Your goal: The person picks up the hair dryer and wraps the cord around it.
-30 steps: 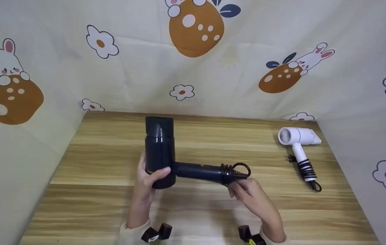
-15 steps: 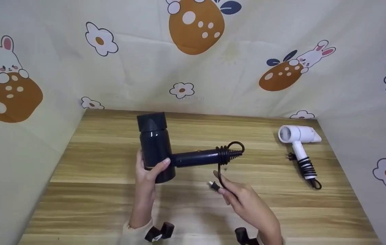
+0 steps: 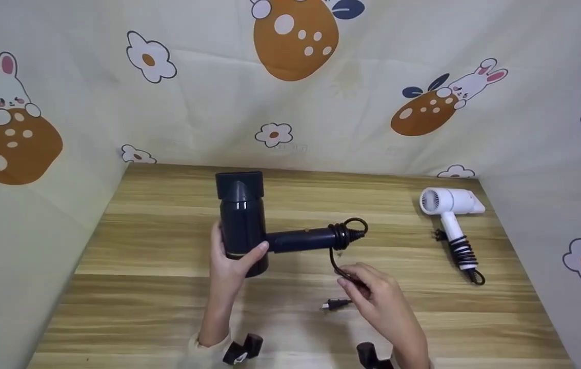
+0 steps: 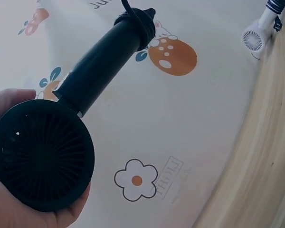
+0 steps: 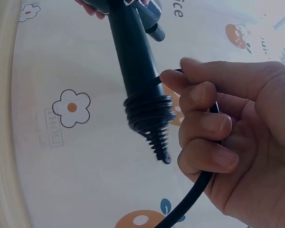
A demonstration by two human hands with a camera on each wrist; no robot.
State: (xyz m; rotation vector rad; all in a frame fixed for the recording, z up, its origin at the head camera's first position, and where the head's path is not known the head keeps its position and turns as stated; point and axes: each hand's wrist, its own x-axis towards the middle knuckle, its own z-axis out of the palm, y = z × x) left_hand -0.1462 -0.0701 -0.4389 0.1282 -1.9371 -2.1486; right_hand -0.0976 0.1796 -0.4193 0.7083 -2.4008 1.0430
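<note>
A dark hair dryer (image 3: pixel 243 220) is held above the table by my left hand (image 3: pixel 231 264), whose fingers and thumb wrap round the barrel near its rear. The round air-inlet grille (image 4: pixel 42 154) faces the left wrist camera. Its handle (image 3: pixel 300 240) points right, with the black cord (image 5: pixel 147 114) coiled round the handle's end. My right hand (image 3: pixel 380 294) pinches the loose length of cord between thumb and fingers, and in the right wrist view the fingers curl round it. The two-pin plug (image 3: pixel 336 304) hangs out from below that hand, pointing left.
At the table's right side lies a white hair dryer (image 3: pixel 449 201), its black cord (image 3: pixel 462 252) wound round the handle. Patterned cloth walls (image 3: pixel 208 113) enclose the wooden table (image 3: pixel 157 307) at the back and both sides.
The right hand first was at the handle's end, then came left and down with the plug end; now it grips farther up the cord and the plug dangles lower. The dark dryer shifted slightly.
</note>
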